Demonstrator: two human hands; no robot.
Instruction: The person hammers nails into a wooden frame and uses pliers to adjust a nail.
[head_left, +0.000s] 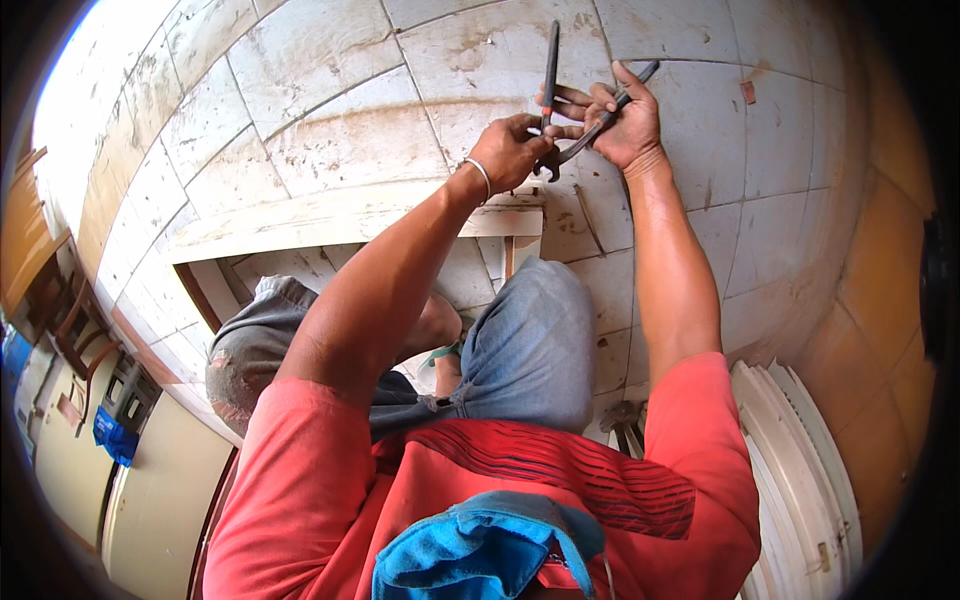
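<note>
Both my hands are on a pair of dark metal pincers (552, 62), held above the tiled floor with the handles spread apart. My left hand (508, 155), with a pale bangle at the wrist, is closed near the base of the upright handle, next to the small jaws. The other handle slants across the palm of my right hand (628, 128), its thumb raised beside it and its fingers reaching toward the left hand. The jaws point down toward me, with nothing visible between them. A white wooden frame (350, 220) lies just below, partly hidden by my left forearm and legs.
Dirty white tiles (330, 150) cover the floor, with a small reddish scrap (748, 92) at the far right. Curved white mouldings (800, 460) are stacked by my right side. Pale panels (165, 500) and a blue bag (115, 437) stand at the left.
</note>
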